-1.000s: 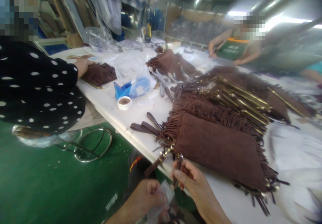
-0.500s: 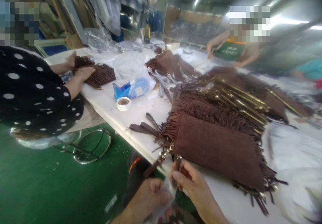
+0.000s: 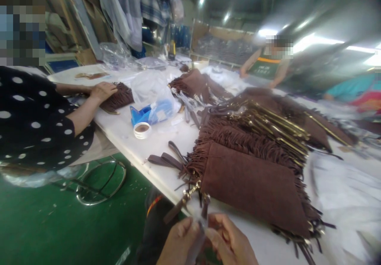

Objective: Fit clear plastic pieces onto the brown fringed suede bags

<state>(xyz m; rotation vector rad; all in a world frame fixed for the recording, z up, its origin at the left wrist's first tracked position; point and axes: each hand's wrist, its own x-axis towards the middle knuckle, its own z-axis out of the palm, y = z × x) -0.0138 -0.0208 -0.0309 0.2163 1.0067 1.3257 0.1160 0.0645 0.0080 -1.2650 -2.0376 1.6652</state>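
Observation:
A brown fringed suede pouch (image 3: pixel 250 189) lies on top of a stack at the table's near edge. From its left corner, a brown wrist strap (image 3: pixel 205 209) with a gold clasp hangs down over the edge. My left hand (image 3: pixel 180 239) is closed, pinching a piece of clear plastic (image 3: pixel 196 220) against this strap. Close beside it, my right hand (image 3: pixel 228 237) has its fingers curled on the strap and plastic; its fingertips are partly hidden. Another strap (image 3: pixel 175 212) with a gold clasp dangles just left of my hands.
Several gold-zippered pouches (image 3: pixel 268 118) are piled behind. A blue tape dispenser (image 3: pixel 143 114) and a tape roll (image 3: pixel 142 130) sit mid-table. At left, a co-worker in polka-dot sleeves rests a hand (image 3: pixel 104 91) on a fringed pouch. White material (image 3: pixel 339 201) lies right. Other people work across the table.
My right hand has slid down the strap, away from the clasp. My left hand has risen with the plastic, now higher on the strap. The co-worker's hands have shifted on their pouch.

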